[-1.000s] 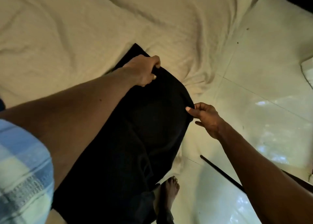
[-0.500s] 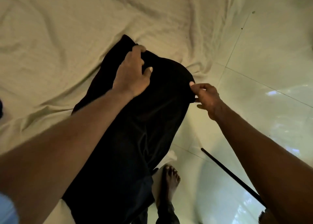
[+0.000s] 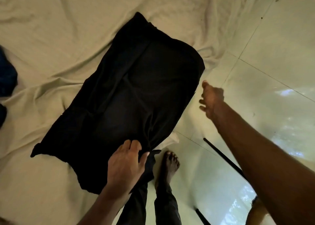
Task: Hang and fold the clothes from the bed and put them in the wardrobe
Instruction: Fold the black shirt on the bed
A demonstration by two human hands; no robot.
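Looking down from the head view. Garment [image 3: 136, 97], black, lies flat on the bed [image 3: 51, 28], a rough oblong running from 11 o'clock down to 7 o'clock. Its right edge sits at the mattress side, next to the floor [image 3: 272, 71].

Left hand [image 3: 126, 163], at 6 o'clock, is curled over the garment's near corner, thumb and fingers closed on a bunch of cloth. Creases fan out from that pinch. Likely reason: holding the corner to pull the layer taut or to start the next fold.

Right hand [image 3: 212, 100], at 3 o'clock, hangs over the floor just beside the garment's right edge, not touching it. Fingers loose and spread, nothing held. Probably placed to take the far corner.

Judgement: folding step is under way; wardrobe not in view.

Also seen: bare foot [image 3: 168, 163] on the floor at 5 o'clock, thin dark rod [image 3: 223, 156] beside it, dark blue cloth [image 3: 6, 74] at 9 o'clock on the bed.
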